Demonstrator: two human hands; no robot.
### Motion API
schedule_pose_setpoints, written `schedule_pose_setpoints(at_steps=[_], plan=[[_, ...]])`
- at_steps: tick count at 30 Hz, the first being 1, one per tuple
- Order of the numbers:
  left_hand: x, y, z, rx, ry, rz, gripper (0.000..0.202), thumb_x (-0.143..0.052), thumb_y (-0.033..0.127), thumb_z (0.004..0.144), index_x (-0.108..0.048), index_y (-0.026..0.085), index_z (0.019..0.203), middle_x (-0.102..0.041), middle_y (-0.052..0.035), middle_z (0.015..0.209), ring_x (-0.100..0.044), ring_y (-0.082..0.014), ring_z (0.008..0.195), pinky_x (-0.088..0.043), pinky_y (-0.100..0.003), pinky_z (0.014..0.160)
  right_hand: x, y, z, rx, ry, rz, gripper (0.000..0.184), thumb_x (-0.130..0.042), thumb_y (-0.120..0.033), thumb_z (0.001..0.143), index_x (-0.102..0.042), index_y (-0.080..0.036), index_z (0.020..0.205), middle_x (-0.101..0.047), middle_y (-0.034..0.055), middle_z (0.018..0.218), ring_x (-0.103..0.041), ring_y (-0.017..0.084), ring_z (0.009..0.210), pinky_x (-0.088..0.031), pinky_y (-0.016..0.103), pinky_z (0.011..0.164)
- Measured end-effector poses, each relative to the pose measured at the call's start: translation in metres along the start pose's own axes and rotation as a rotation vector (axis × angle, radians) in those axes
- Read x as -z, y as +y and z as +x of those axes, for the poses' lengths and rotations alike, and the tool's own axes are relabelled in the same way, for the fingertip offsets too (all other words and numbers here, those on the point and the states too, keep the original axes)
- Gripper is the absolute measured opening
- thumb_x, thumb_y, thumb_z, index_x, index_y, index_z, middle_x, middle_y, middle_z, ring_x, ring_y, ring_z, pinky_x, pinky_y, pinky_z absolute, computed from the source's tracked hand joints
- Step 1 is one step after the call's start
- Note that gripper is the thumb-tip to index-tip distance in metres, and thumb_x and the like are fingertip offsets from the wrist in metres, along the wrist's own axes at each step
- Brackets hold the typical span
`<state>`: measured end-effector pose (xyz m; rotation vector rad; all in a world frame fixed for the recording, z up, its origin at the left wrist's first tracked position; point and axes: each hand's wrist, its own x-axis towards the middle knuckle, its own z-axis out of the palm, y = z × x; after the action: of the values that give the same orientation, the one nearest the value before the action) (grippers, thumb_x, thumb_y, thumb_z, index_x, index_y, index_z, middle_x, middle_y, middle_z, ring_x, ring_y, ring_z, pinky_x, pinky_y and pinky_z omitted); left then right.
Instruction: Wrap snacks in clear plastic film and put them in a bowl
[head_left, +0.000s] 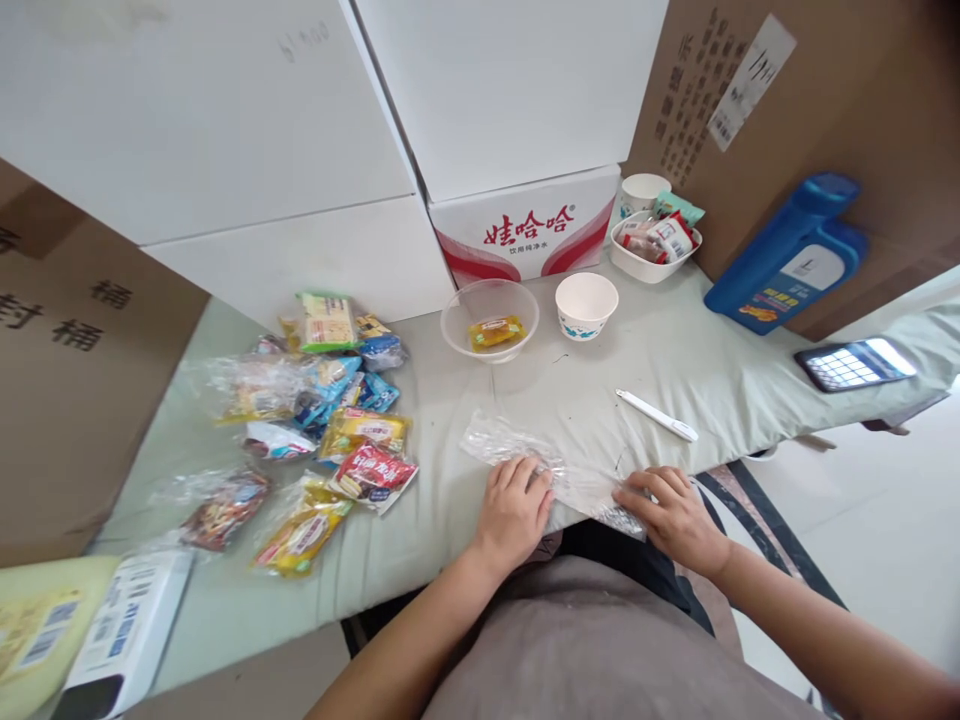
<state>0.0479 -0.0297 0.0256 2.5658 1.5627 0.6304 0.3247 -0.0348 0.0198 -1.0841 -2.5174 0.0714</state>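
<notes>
A clear plastic bag (581, 487) lay flat on the near edge of a bench (465, 540) covered in pale green cloth, directly in front of the seated person. The bag was thin, crinkled and shiny, and see-through enough for the cloth to show beneath it.

The left hand (514, 508) rested palm down on the bag's middle, its fingers (519, 472) straight and pressed together. The right hand (673, 517) sat on the bag's right end with its fingers (646, 486) curled. Whether they pinched the plastic could not be told.

A white pen (657, 415) lay just beyond the bag. Farther back stood a clear bowl (489, 318) holding a yellow packet (495, 331). A heap of snack packets (322, 420) lay well to the left.
</notes>
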Motion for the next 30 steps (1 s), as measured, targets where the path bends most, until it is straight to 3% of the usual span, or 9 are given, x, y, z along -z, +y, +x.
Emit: schedule_pose_setpoints(at_steps=[4,8,11,14,18,20,22,25,30], plan=[[-0.007,-0.003,-0.002,-0.120,0.041,-0.069,0.026,-0.048,0.012,0.090,-0.065,0.020,0.109,-0.062,-0.0083,0.120,-0.050,-0.0253,0.119,-0.035,-0.049,0.106,0.026,-0.011,0.010,0.150,-0.027,0.148,0.021,-0.047,-0.013,0.091,-0.065,-0.020,0.097,-0.065,0.0083,0.109,-0.051,0.025,0.116,-0.038,0.043,0.096],[-0.003,0.003,-0.011,-0.188,0.007,-0.214,0.031,-0.049,0.007,0.083,-0.065,0.022,0.105,-0.065,-0.0056,0.102,-0.054,-0.0228,0.106,-0.041,-0.044,0.096,0.044,-0.018,0.033,0.260,-0.226,0.405,0.022,-0.043,-0.009,0.090,-0.063,-0.019,0.093,-0.068,0.0053,0.092,-0.057,0.019,0.107,-0.042,0.038,0.095],[0.002,0.006,-0.017,-0.192,-0.080,-0.341,0.035,-0.051,0.008,0.078,-0.062,0.021,0.109,-0.065,-0.0056,0.095,-0.055,-0.0214,0.096,-0.045,-0.040,0.088,0.053,-0.015,0.061,0.202,-0.315,0.547,0.023,-0.044,-0.007,0.087,-0.063,-0.019,0.092,-0.066,0.0061,0.089,-0.060,0.018,0.093,-0.047,0.034,0.085],[0.002,0.005,-0.020,-0.161,-0.046,-0.457,0.043,-0.051,0.009,0.077,-0.056,0.019,0.118,-0.065,-0.0075,0.098,-0.056,-0.0234,0.100,-0.046,-0.042,0.089,0.053,-0.009,0.099,0.083,-0.348,0.636,0.021,-0.047,-0.011,0.086,-0.063,-0.018,0.097,-0.067,0.0069,0.091,-0.062,0.016,0.085,-0.049,0.030,0.078],[-0.003,-0.001,-0.024,-0.034,0.031,-0.646,0.077,-0.052,0.011,0.077,-0.022,0.018,0.147,-0.068,-0.0070,0.100,-0.061,-0.0227,0.097,-0.049,-0.045,0.091,0.026,-0.007,0.156,-0.114,-0.380,0.752,0.023,-0.052,-0.015,0.083,-0.062,-0.017,0.104,-0.068,0.0043,0.091,-0.063,0.015,0.082,-0.048,0.027,0.075],[-0.005,-0.003,-0.026,0.029,0.044,-0.727,0.088,-0.053,0.012,0.077,-0.006,0.018,0.151,-0.068,-0.0072,0.104,-0.062,-0.0225,0.099,-0.049,-0.046,0.093,0.003,-0.011,0.178,-0.201,-0.401,0.794,0.029,-0.052,-0.012,0.080,-0.061,-0.016,0.107,-0.067,0.0013,0.084,-0.061,0.013,0.076,-0.048,0.026,0.072],[-0.005,-0.005,-0.027,0.085,0.048,-0.788,0.091,-0.053,0.012,0.077,-0.001,0.019,0.151,-0.067,-0.0085,0.109,-0.063,-0.0224,0.103,-0.049,-0.046,0.095,-0.019,-0.018,0.194,-0.266,-0.393,0.803,0.032,-0.050,-0.009,0.079,-0.060,-0.016,0.108,-0.065,-0.0010,0.078,-0.059,0.012,0.071,-0.046,0.024,0.068],[-0.004,-0.006,-0.027,0.172,0.063,-0.839,0.088,-0.053,0.012,0.079,-0.003,0.020,0.151,-0.065,-0.0101,0.116,-0.063,-0.0212,0.106,-0.049,-0.044,0.097,-0.045,-0.030,0.205,-0.309,-0.325,0.714,0.035,-0.047,-0.009,0.082,-0.058,-0.016,0.115,-0.067,0.0010,0.085,-0.059,0.012,0.074,-0.046,0.025,0.072],[-0.006,-0.004,-0.027,0.183,0.088,-0.727,0.058,-0.052,0.013,0.083,-0.036,0.020,0.138,-0.065,-0.0097,0.115,-0.064,-0.0198,0.104,-0.052,-0.039,0.094,-0.068,-0.046,0.202,-0.291,-0.305,0.386,0.038,-0.048,-0.018,0.090,-0.052,-0.016,0.128,-0.066,0.0090,0.113,-0.063,0.017,0.094,-0.046,0.028,0.083]])
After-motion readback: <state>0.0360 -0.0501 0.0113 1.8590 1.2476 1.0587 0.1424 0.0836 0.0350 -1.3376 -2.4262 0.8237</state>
